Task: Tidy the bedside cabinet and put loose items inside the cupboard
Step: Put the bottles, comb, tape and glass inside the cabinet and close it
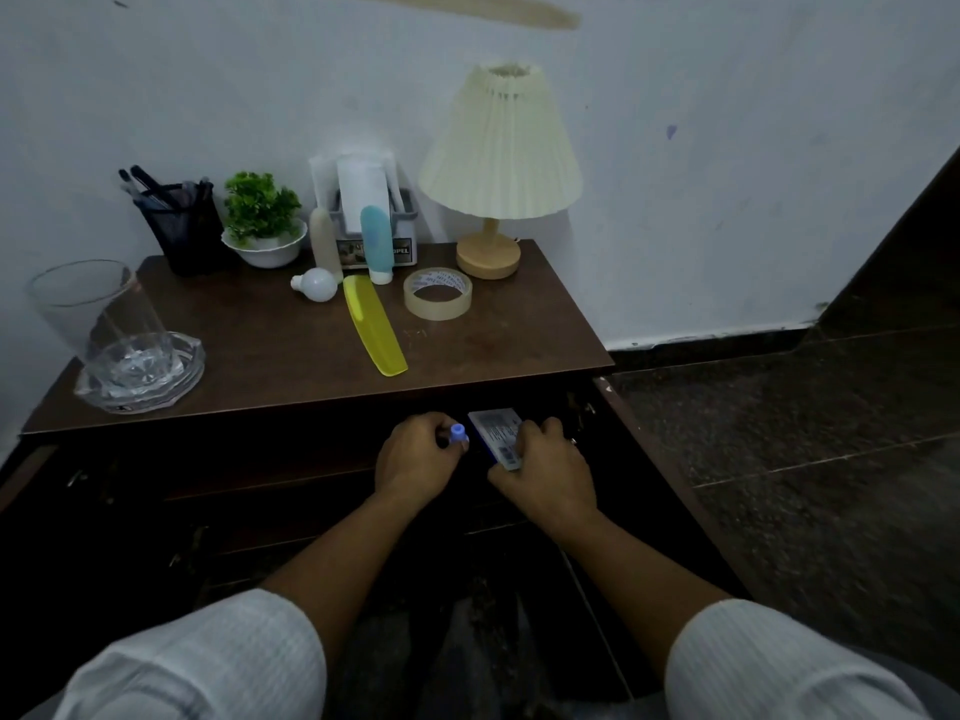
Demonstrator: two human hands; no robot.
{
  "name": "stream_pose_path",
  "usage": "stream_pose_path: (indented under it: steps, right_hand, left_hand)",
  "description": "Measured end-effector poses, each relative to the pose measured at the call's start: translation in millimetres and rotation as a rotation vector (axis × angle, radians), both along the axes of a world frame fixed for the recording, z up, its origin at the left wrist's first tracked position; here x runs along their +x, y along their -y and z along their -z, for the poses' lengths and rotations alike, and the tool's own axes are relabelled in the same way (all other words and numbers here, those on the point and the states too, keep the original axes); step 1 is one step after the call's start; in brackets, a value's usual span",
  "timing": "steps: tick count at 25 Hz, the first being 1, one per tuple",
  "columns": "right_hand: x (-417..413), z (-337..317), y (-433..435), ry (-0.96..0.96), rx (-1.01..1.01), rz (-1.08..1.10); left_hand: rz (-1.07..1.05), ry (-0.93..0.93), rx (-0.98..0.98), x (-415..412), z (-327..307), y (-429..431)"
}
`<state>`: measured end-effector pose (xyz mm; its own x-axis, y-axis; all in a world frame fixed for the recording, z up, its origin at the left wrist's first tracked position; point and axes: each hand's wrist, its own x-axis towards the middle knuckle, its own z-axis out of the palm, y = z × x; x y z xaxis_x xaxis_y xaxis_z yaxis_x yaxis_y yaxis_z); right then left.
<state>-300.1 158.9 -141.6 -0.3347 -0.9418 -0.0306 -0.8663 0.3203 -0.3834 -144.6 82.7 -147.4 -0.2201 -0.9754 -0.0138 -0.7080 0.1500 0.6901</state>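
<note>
Sleeves foremost. At the cupboard, left hand pinches a blue-capped item, right hand grips a flat packet; comb, tape, bulb await stowing on counter.

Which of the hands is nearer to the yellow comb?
Left. The left hand, holding a blue-capped item, is just below the near end of the yellow comb; the right hand, holding a packet, is further right.
</note>
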Motion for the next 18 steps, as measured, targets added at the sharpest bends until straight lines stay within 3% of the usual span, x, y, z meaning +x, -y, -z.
stream_pose_path:
  steps: [8,18]
  right_hand:
    - [-12.4,38.6,42.2,-0.184,0.044,-0.013]
    - [-17.0,62.3,37.4,-0.207,-0.070,-0.054]
  left_hand:
    - [-0.031,0.075,0.027,-24.2,50.1,39.5]
    - [-0.082,0.043,-0.013,-28.7,67.8,45.4]
